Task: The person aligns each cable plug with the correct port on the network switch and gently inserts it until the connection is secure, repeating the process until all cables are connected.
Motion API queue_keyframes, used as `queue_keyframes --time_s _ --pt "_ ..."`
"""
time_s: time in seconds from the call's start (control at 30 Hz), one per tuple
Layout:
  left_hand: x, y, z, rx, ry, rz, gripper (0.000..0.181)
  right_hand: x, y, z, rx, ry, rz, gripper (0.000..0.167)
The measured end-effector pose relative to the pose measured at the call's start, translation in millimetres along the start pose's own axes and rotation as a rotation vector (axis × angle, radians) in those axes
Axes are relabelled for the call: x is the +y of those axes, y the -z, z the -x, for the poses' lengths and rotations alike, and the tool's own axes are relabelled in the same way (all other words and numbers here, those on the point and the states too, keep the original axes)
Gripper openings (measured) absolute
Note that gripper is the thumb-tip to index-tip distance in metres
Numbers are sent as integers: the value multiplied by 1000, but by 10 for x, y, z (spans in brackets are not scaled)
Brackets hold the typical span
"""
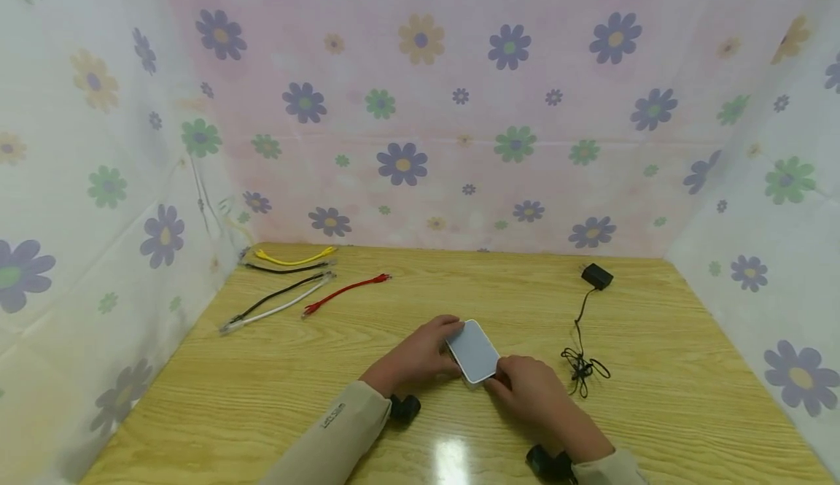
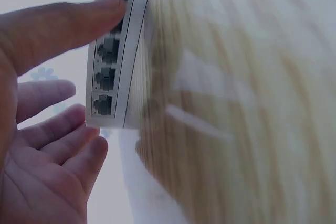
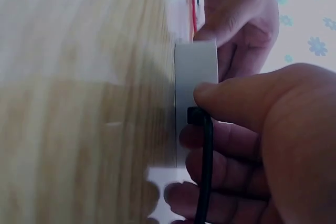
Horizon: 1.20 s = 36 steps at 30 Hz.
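Note:
A small white network switch (image 1: pixel 474 351) is held tilted just above the table between both hands. My left hand (image 1: pixel 423 350) grips it from the left, and in the left wrist view its thumb (image 2: pixel 68 27) lies across a row of ports (image 2: pixel 105 78). At the switch's other side is my right hand (image 1: pixel 530 390). In the right wrist view its thumb and index finger pinch about a small black power plug (image 3: pixel 193 116) at the switch's wall, the thumb touching the casing. A black cord (image 3: pixel 206 166) runs from that plug past the curled fingers. How deep the plug sits is hidden.
A black power adapter (image 1: pixel 597 276) lies at the right, its cord bunched in a tied coil (image 1: pixel 581 370). At the back left lie a red cable (image 1: pixel 346 290), a yellow cable (image 1: pixel 295 262), a white cable (image 1: pixel 278 308) and black ones. Flowered cloth walls (image 1: pixel 420 120) surround the wooden table.

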<state>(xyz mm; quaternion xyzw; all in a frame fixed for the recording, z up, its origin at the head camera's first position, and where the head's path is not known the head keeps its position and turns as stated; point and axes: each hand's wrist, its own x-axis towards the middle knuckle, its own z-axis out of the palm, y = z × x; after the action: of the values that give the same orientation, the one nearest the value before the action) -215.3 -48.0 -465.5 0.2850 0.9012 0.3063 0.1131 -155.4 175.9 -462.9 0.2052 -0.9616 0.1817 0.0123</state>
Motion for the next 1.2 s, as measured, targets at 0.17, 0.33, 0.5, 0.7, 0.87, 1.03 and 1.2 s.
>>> queue_keyframes --time_s 0.17,0.33,0.5,0.7,0.87,1.03,1.2 --pt "54 -3 -43 23 3 -21 70 -7 -21 16 36 7 54 35" --pt "103 -27 -82 2 -9 -7 68 -5 -48 23 50 6 79 39" --pt "107 -69 -122 -60 16 -8 83 -27 -30 29 68 -7 69 38" --pt "107 -91 -172 -70 -13 -33 93 5 -16 -14 229 26 46 26" --pt "120 -95 -215 -80 -12 -13 93 70 -26 -82 217 161 20 32" --pt "153 -90 -296 -95 -3 46 94 117 -36 -129 81 144 -46 58" --pt "153 -79 -401 -102 -11 57 95 170 -75 -191 42 113 -45 64"
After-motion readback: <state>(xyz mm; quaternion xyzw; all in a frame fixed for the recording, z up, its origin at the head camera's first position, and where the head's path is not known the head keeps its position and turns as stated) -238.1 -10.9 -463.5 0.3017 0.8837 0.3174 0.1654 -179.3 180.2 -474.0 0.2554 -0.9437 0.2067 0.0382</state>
